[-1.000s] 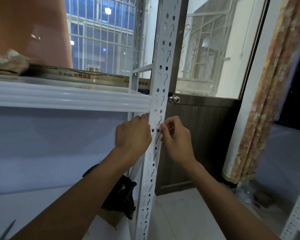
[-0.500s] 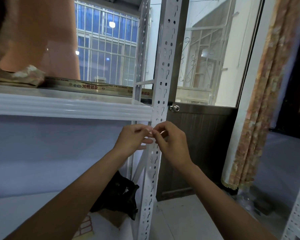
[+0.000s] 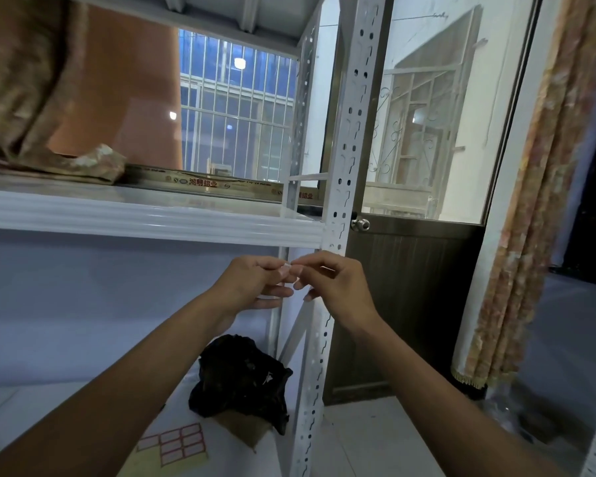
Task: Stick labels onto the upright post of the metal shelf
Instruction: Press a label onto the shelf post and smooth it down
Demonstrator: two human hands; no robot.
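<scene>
The white perforated upright post (image 3: 350, 132) of the metal shelf runs from top to floor in the middle of the view. My left hand (image 3: 255, 284) and my right hand (image 3: 334, 284) meet just left of the post, below the shelf board (image 3: 145, 218). Their fingertips pinch a small pale label (image 3: 287, 269) between them, a little off the post. A sheet of red-bordered labels (image 3: 176, 442) lies on the lower shelf near my left forearm.
A crumpled black bag (image 3: 241, 376) lies on the lower shelf beside the post. Folded brown cloth (image 3: 66, 160) and a long printed box (image 3: 221, 184) rest on the upper board. A brown door with a knob (image 3: 360, 224) and a patterned curtain (image 3: 530, 201) stand to the right.
Both hands left the post and came together a little to its left, fingertips now pinching a small label. The view tilted, showing the label sheet on the lower shelf.
</scene>
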